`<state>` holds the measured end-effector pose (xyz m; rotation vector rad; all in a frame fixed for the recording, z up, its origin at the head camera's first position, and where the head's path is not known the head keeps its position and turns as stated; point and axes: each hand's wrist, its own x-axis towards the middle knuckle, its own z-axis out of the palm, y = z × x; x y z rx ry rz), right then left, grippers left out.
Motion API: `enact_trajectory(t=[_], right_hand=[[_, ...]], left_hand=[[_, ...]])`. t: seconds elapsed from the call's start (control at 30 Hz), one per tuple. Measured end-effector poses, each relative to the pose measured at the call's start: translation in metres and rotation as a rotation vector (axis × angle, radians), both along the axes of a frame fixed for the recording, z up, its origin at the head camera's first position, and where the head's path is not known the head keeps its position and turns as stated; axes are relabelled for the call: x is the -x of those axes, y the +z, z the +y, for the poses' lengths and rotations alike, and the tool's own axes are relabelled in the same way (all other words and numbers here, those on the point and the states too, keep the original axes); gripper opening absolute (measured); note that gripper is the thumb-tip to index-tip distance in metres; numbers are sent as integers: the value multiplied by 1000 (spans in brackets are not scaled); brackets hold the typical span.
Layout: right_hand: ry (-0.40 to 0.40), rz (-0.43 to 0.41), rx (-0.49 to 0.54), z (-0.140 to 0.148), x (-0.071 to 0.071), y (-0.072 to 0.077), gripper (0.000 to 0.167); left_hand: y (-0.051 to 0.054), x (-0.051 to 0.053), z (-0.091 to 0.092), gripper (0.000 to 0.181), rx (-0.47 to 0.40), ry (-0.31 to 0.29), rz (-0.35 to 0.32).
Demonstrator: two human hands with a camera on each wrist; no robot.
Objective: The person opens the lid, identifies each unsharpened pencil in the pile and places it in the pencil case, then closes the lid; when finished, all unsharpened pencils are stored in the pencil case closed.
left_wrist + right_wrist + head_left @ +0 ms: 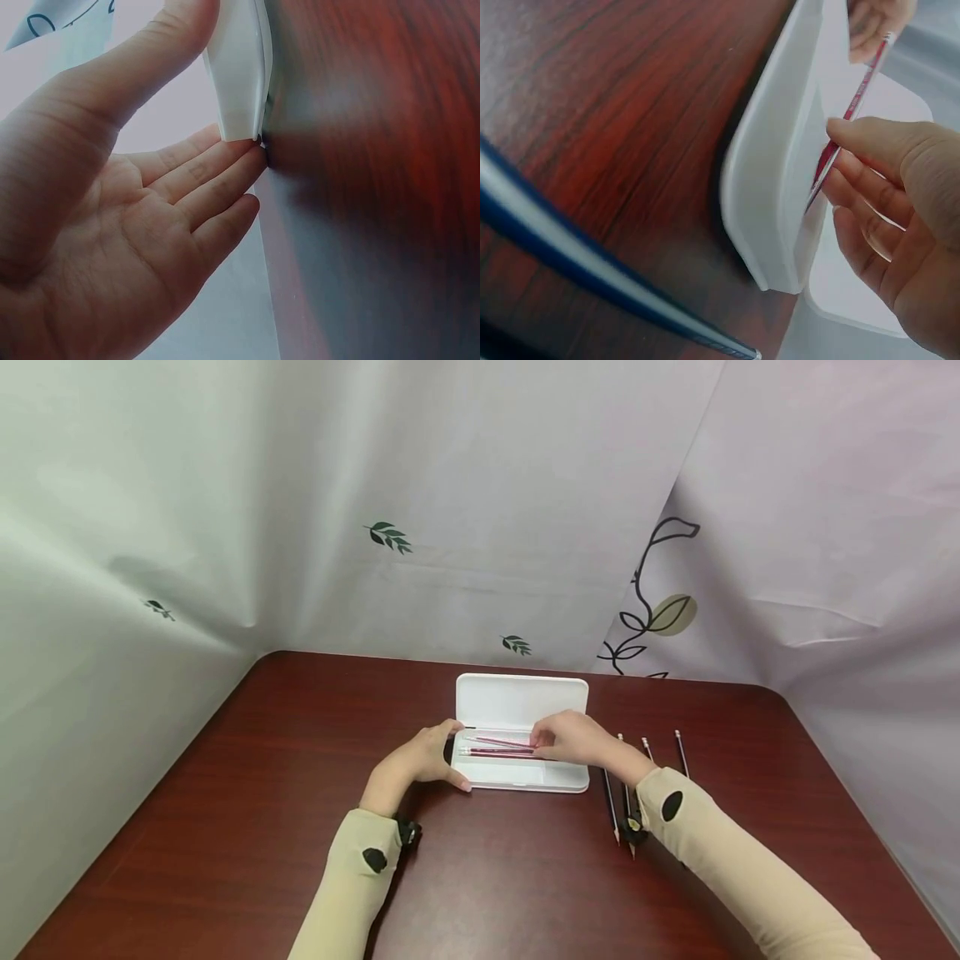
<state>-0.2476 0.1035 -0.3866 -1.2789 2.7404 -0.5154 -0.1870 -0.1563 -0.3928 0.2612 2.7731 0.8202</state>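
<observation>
A white pencil case [495, 774] lies on the table with its lid [522, 700] raised at the back. My left hand [420, 757] holds the case's left end, thumb at the front corner and fingers toward the back; the left wrist view shows the fingertips against the case's end [238, 90]. Over the right half of the case, my right hand [573, 737] pinches a red pencil [864, 88] between thumb and fingers. This pencil slants inside the case, its eraser end toward the left. Other red pencils [491, 752] lie in the back compartment, partly covered by the right hand.
Several dark pencils [611, 810] lie on the brown table [487, 877] right of the case, partly under the right forearm. One blue-and-white striped pencil [615, 259] appears close up in the right wrist view. A pale patterned curtain [480, 510] stands behind the table.
</observation>
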Motion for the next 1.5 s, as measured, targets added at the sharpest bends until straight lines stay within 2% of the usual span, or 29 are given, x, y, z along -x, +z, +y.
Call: enact_trajectory(t=[0.3, 0.43, 0.6, 0.73, 0.9, 1.23, 1.5], right_hand=[[60, 12, -9, 1, -2, -4, 5], [47, 17, 9, 3, -1, -4, 4], [13, -20, 43, 11, -1, 2, 6], [3, -35, 73, 26, -1, 8, 8], [-41, -58, 113, 49, -2, 7, 10], [-121, -78, 148, 92, -16, 1, 9], [-140, -82, 141, 124, -38, -6, 9]], left_hand=[[0, 0, 0, 96, 1, -7, -6], [1, 0, 0, 95, 2, -4, -3], [1, 0, 0, 96, -2, -7, -1], [1, 0, 0, 96, -2, -9, 7], [1, 0, 0, 95, -7, -1, 1], [1, 0, -4, 97, -5, 0, -2], [-1, 0, -2, 97, -9, 0, 1]])
